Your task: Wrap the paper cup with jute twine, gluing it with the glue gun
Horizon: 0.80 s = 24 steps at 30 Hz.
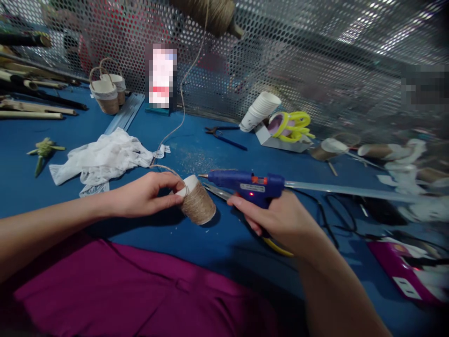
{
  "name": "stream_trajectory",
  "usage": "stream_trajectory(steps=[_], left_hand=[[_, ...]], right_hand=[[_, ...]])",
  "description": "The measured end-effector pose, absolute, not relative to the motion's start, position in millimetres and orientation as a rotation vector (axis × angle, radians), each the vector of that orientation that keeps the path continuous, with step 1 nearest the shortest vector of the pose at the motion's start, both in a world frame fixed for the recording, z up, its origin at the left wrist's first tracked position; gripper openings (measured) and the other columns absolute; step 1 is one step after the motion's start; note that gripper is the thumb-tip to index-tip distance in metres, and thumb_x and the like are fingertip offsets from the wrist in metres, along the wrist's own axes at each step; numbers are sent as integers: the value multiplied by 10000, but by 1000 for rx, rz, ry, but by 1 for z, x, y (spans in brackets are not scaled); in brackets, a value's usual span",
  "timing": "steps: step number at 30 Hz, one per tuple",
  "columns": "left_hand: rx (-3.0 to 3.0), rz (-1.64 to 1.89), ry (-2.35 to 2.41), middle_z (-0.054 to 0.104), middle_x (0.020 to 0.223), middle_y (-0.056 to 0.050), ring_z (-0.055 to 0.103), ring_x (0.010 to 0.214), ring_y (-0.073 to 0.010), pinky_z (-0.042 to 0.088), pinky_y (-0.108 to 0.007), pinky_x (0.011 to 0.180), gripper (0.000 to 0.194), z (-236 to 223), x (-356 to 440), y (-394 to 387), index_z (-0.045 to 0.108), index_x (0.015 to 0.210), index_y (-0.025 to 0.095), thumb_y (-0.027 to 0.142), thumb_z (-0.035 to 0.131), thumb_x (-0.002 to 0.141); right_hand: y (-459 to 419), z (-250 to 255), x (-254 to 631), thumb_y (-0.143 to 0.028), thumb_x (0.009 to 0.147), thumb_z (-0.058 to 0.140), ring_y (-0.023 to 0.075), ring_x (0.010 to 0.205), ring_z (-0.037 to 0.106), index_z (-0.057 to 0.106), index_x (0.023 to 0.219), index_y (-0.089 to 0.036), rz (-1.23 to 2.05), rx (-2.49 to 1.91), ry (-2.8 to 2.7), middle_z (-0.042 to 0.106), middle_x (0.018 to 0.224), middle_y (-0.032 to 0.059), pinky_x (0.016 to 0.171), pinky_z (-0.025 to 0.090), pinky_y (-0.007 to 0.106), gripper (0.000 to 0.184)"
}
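Note:
My left hand (156, 194) pinches the rim of a small paper cup (198, 203) wrapped in brown twine, which lies tilted just above or on the blue table. From the cup's rim a strand of twine (182, 105) runs up to a large spool (206, 16). In my right hand (270, 213) is a blue hot glue gun (245, 182), its red light lit and its nozzle pointing left, close to the cup's rim. A long clear glue stick (336, 189) sticks out behind it. Scissors (217, 191) with yellow handles lie under the gun, partly hidden by my right hand.
White lace (108, 157) lies bunched at left, near a small green plant-like piece (44, 152). Behind stand twine-wrapped cups with handles (105, 96), a phone (161, 77), pliers (226, 135), stacked paper cups (259, 111) and a white box (280, 140). A perforated metal screen (315, 79) closes the back.

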<state>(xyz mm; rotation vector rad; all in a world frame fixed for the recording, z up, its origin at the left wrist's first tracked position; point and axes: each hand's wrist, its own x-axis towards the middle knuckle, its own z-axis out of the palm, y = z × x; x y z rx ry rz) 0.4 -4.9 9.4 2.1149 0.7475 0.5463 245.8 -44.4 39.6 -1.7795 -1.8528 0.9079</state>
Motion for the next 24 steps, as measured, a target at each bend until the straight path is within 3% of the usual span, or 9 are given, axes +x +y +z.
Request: stream_trajectory(steps=[4,8,12,16,20,24], left_hand=[[2123,549,768,603,816,-42,543,767,-135,430,-263,737,159,10,1,-5,535,787,142,249,446,862],[2124,551,801,587,788,-32,535,743,-137,427,-262,718,164,12,3,-6,530,780,148,259,440,860],[2134,550,829,582,776,-29,535,730,-142,424,-268,705,167,13,3,-7,532,774,151,267,442,854],[2138,539,836,596,782,-36,545,738,-148,426,-275,707,168,13,3,-8,543,770,151,256,437,848],[2134,546,824,606,796,-40,556,758,-148,429,-274,720,161,11,4,-8,549,782,145,248,443,845],[2141,557,820,598,769,-32,557,746,-146,434,-274,715,159,10,3,-8,546,773,142,242,444,843]], right_hand=[[-30,38,250,-363,649,675,93,395,455,521,696,-210,1085,-1652,-1526,497,474,-61,398,378,236,222],[-4,29,257,-360,684,651,111,555,548,580,763,-178,880,-1787,-1453,620,685,11,516,439,243,211],[21,19,254,-360,821,498,100,440,505,536,633,-173,731,-2008,-1540,553,528,7,461,418,242,268],[41,8,247,-346,872,410,117,379,501,521,601,-179,660,-2117,-1622,534,460,17,453,424,263,337],[51,4,241,-338,860,442,235,642,617,571,572,-170,414,-2217,-1737,581,534,92,615,455,353,358],[41,19,227,-284,827,508,329,950,562,647,671,-134,207,-2137,-1883,639,812,167,785,404,452,258]])
